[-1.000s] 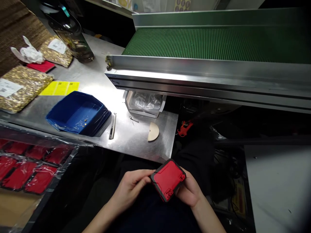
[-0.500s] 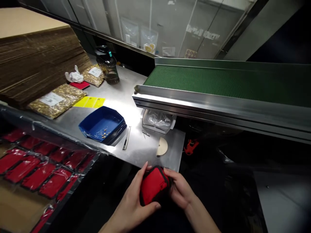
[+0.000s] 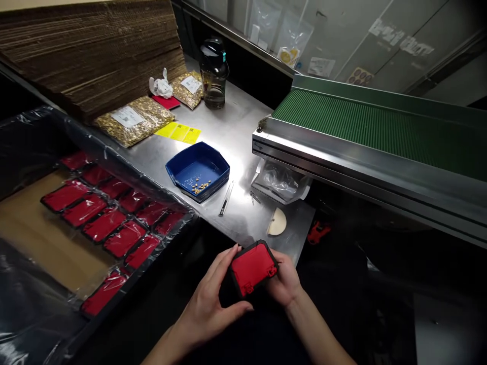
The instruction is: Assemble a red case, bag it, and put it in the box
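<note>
Left hand (image 3: 207,299) and right hand (image 3: 285,281) together clasp the red case (image 3: 251,267); its underside and both palms are hidden.

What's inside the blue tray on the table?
The blue tray holds a few tiny gold-coloured bits near its front wall. Otherwise, bare blue floor; nothing covers it.

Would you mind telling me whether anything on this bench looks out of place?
Nothing stands out. Both hands, left hand and right hand, hold the red part squarely; a few brass bits lie inside the blue tray, none spilled.
</note>
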{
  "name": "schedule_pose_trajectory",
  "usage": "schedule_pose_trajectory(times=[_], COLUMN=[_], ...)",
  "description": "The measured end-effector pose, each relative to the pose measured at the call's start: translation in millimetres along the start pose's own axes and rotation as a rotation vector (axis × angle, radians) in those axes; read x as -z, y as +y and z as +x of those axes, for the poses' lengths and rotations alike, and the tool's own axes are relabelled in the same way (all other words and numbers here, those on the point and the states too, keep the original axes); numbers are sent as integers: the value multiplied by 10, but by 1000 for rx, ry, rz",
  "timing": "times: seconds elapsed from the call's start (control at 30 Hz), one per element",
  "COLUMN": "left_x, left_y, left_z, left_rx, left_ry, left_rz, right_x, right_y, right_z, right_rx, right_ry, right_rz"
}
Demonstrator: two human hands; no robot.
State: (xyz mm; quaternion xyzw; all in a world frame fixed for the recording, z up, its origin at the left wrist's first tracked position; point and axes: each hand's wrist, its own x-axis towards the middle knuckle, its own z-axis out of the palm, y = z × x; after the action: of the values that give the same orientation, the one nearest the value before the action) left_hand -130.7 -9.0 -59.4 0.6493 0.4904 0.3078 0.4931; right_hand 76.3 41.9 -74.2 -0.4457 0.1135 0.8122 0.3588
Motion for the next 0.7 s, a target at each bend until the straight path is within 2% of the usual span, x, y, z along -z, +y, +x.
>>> schedule_pose_trajectory(times=[0.13, 0.27, 0.33, 0.43, 0.53, 0.6, 0.7], left_x=[45, 56, 1, -190, -422, -520, -538], left_y=[-39, -57, -121, -306, -485, -524, -457], left_z=[10, 2, 46, 228, 477, 603, 695], left_rx=[17, 55, 40, -17, -22, 32, 153], left_ry=[9, 125, 244, 402, 433, 425, 381], left_rz=[-10, 15, 128, 291, 330, 294, 162], right_x=[-75, -125, -117, -78, -23, 31, 152], right_y=[86, 104, -26, -402, -793, -941, -900], right_z=[-27, -7, 61, 254, 488, 585, 558], right_rx=[100, 206, 359, 646, 744, 713, 645], right_ry=[39, 119, 233, 505, 683, 692, 568], right_rz=[-170, -510, -725, -987, -1143, -1203, -1226])
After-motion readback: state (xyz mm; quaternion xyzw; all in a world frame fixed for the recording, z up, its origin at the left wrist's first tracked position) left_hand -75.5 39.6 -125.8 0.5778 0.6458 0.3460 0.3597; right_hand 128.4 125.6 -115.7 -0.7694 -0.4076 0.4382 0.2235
